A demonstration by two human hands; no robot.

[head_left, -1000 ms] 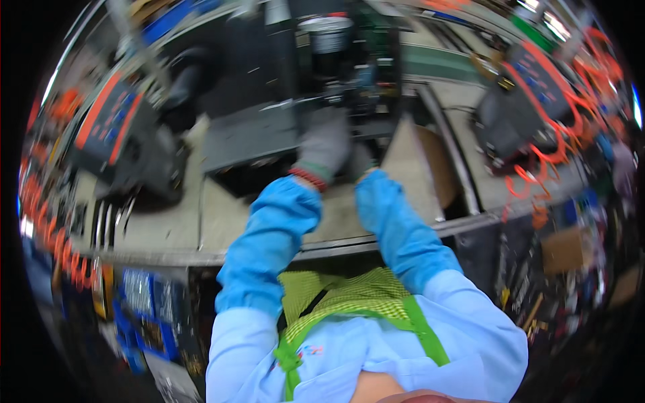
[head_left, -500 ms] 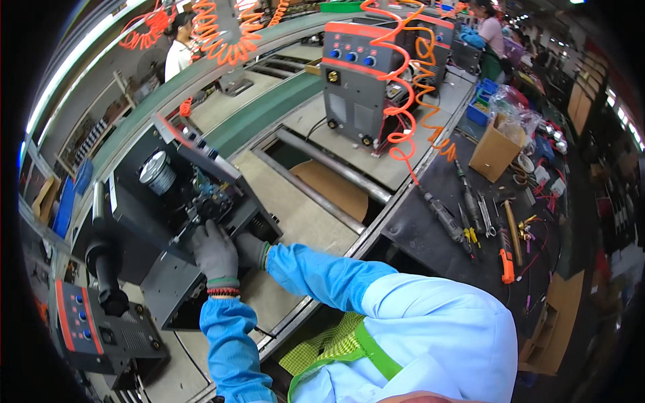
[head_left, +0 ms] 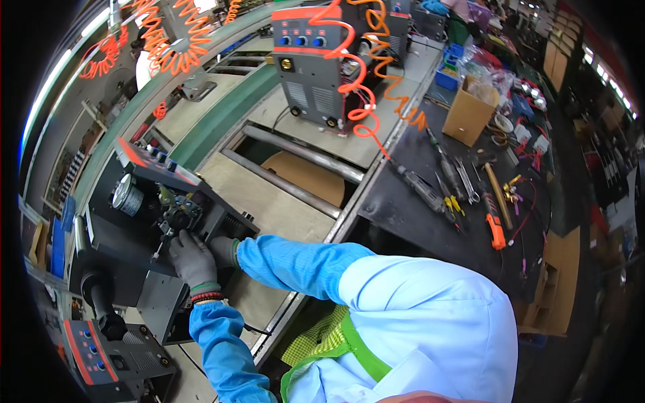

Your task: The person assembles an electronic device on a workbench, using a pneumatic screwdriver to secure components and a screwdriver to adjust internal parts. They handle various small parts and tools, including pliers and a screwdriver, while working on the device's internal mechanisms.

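Observation:
An open dark grey machine (head_left: 144, 221) stands on the line at the left, with a round silver spool (head_left: 124, 195) and a small black metal mechanism (head_left: 178, 215) in its side. My left hand (head_left: 191, 260), in a grey glove with a red-banded cuff, rests against the machine with its fingers up at the mechanism. A thin pale rod (head_left: 156, 252) sticks out beside the fingers. My right hand (head_left: 223, 250), also gloved, lies just behind the left against the machine's edge. It is mostly hidden.
A second grey machine with an orange panel (head_left: 312, 60) stands further along the line, draped with orange coiled hoses (head_left: 366, 107). A black bench mat (head_left: 463, 195) at the right holds hand tools and a cardboard box (head_left: 468, 111). Another machine (head_left: 107, 349) sits at the lower left.
The view has swung right, from straight over the machine to one taking in the bench. Both hands have stayed at the machine's mechanism.

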